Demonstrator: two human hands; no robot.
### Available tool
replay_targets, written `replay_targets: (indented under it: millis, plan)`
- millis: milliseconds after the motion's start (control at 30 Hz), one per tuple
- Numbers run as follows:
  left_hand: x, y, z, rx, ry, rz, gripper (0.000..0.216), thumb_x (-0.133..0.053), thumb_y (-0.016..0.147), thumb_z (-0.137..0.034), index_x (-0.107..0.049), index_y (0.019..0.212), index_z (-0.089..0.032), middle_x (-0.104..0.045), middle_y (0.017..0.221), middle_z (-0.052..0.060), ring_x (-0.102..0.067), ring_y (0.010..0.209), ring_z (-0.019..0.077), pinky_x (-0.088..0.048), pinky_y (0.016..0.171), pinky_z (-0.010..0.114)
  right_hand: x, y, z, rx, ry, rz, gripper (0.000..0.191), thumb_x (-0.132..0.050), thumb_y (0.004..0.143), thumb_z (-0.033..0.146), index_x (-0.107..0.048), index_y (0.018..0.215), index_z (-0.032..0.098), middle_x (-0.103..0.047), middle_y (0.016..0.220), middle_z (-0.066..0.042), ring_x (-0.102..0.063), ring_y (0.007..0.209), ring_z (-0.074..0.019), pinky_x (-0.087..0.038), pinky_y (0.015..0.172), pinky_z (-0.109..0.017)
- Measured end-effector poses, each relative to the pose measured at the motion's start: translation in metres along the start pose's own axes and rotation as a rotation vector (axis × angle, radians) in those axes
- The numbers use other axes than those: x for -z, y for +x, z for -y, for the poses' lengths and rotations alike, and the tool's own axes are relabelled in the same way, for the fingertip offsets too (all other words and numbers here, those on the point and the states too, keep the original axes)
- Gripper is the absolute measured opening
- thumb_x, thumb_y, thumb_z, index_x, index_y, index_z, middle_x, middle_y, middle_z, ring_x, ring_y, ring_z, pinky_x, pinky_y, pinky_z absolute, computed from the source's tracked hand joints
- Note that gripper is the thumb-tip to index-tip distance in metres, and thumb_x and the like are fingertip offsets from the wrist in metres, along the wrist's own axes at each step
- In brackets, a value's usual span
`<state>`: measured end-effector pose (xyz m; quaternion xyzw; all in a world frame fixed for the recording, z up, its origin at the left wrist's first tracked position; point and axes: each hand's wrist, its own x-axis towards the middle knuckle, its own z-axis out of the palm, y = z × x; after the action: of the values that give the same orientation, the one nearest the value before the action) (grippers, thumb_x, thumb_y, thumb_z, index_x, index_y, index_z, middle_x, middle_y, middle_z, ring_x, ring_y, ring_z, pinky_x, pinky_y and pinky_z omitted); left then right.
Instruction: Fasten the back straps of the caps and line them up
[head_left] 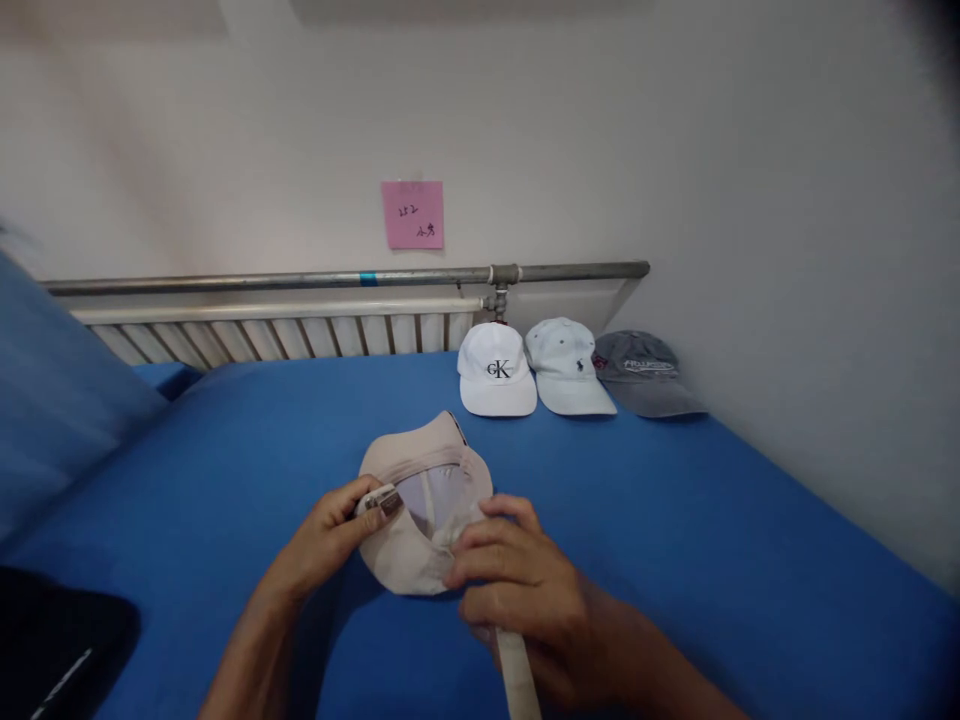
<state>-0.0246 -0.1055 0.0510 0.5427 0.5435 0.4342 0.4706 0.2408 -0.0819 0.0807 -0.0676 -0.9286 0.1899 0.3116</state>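
Left hand [335, 522] is clamped on a pale, soft cloth cap [411, 560], tilted over the blue surface [247, 440], hollow inside showing. Right hand [521, 590] has fingers touching its rim, can't tell if they're gripping; it partly hides a flat strap [517, 682] that's cut off at the bottom.

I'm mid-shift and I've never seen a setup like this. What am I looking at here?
There is no machine: these are a person's bare hands. The single picture comes from a camera worn on the head, looking forward and down. The left hand grips a beige cap, turned so its inside shows. The right hand is at its edge, a pale strap hanging below; its exact grip is hidden. Farther back on the blue surface sit a white cap, a pale blue cap and a dark grey cap.
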Motion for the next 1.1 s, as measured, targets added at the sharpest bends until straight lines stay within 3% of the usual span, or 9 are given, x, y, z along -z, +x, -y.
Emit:
replay_targets:
  millis: [100, 200, 300, 433, 533, 633, 767, 933, 1100]
  plan:
    - [0.003, 0.001, 0.000, -0.009, -0.060, 0.040, 0.028, -0.065, 0.079, -0.046, -0.067, 0.084, -0.018, -0.055, 0.075, 0.000, -0.047, 0.069, 0.0143, -0.038, 0.063, 0.023, 0.000, 0.000, 0.002, 0.044, 0.148, -0.052, 0.024, -0.040, 0.089, 0.015, -0.057, 0.105, 0.016, -0.067, 0.095, -0.009, -0.060, 0.089, -0.0185, -0.043, 0.090, -0.039]
    - [0.004, 0.001, 0.001, -0.003, -0.098, 0.049, 0.028, -0.064, 0.080, -0.046, -0.067, 0.088, -0.019, -0.057, 0.079, 0.000, -0.048, 0.073, 0.0141, -0.038, 0.065, 0.022, -0.004, -0.003, -0.001, -0.230, 0.243, -0.069, 0.022, -0.035, 0.094, 0.020, -0.057, 0.090, 0.016, -0.060, 0.077, -0.005, -0.054, 0.068, -0.0134, -0.045, 0.068, -0.028]
    - [0.003, 0.000, 0.002, 0.037, -0.124, 0.088, 0.028, -0.062, 0.082, -0.046, -0.064, 0.083, -0.018, -0.053, 0.071, -0.002, -0.045, 0.064, 0.0111, -0.035, 0.059, 0.021, -0.010, -0.004, -0.002, -0.543, 0.518, -0.021, 0.028, -0.034, 0.098, 0.031, -0.054, 0.084, 0.017, -0.053, 0.066, 0.001, -0.044, 0.051, -0.0079, -0.039, 0.052, -0.022]
    - [0.003, -0.006, 0.003, 0.091, -0.205, 0.183, 0.032, -0.067, 0.077, -0.048, -0.060, 0.076, -0.017, -0.051, 0.064, -0.003, -0.042, 0.054, 0.0080, -0.033, 0.052, 0.019, -0.021, 0.001, -0.001, -0.743, 1.001, -0.065, 0.029, -0.045, 0.092, 0.044, -0.053, 0.096, 0.017, -0.054, 0.060, 0.004, -0.038, 0.038, -0.0047, -0.034, 0.040, -0.019]
    - [0.004, -0.009, 0.004, 0.108, -0.241, 0.212, 0.032, -0.071, 0.074, -0.046, -0.059, 0.073, -0.016, -0.051, 0.060, -0.004, -0.041, 0.049, 0.0060, -0.029, 0.047, 0.017, -0.028, 0.005, -0.003, -0.850, 1.230, -0.102, 0.028, -0.051, 0.087, 0.045, -0.054, 0.091, 0.017, -0.054, 0.054, 0.005, -0.039, 0.032, -0.0053, -0.034, 0.035, -0.019]
    - [0.004, -0.008, 0.006, 0.143, -0.293, 0.210, 0.031, -0.073, 0.073, -0.044, -0.060, 0.074, -0.015, -0.053, 0.059, -0.004, -0.042, 0.047, 0.0055, -0.029, 0.046, 0.017, -0.034, 0.009, -0.006, -0.918, 1.274, -0.165, 0.024, -0.056, 0.083, 0.040, -0.055, 0.084, 0.016, -0.054, 0.055, 0.004, -0.041, 0.032, -0.0046, -0.029, 0.033, -0.017]
    - [0.000, -0.003, 0.009, 0.165, -0.342, 0.227, 0.028, -0.074, 0.074, -0.041, -0.062, 0.076, -0.015, -0.057, 0.063, -0.002, -0.047, 0.051, 0.0061, -0.033, 0.049, 0.017, -0.039, 0.012, -0.009, -0.979, 1.275, -0.224, 0.025, -0.059, 0.083, 0.042, -0.054, 0.092, 0.018, -0.053, 0.058, 0.007, -0.027, 0.031, -0.0009, -0.021, 0.030, -0.015]
    - [-0.004, -0.001, 0.009, 0.179, -0.349, 0.257, 0.026, -0.077, 0.071, -0.037, -0.064, 0.073, -0.014, -0.061, 0.065, -0.001, -0.050, 0.055, 0.0070, -0.034, 0.052, 0.017, -0.045, 0.012, -0.012, -0.946, 1.178, -0.210, 0.030, -0.061, 0.080, 0.046, -0.054, 0.076, 0.017, -0.045, 0.046, 0.010, -0.032, 0.028, -0.0023, -0.024, 0.031, -0.017]
    - [-0.007, -0.001, 0.009, 0.182, -0.364, 0.322, 0.027, -0.076, 0.072, -0.039, -0.066, 0.075, -0.014, -0.066, 0.067, 0.001, -0.053, 0.054, 0.0082, -0.035, 0.050, 0.017, -0.049, 0.012, -0.012, -0.974, 1.212, -0.189, 0.025, -0.064, 0.078, 0.040, -0.060, 0.090, 0.018, -0.049, 0.050, 0.010, -0.031, 0.030, -0.0017, -0.024, 0.030, -0.017]
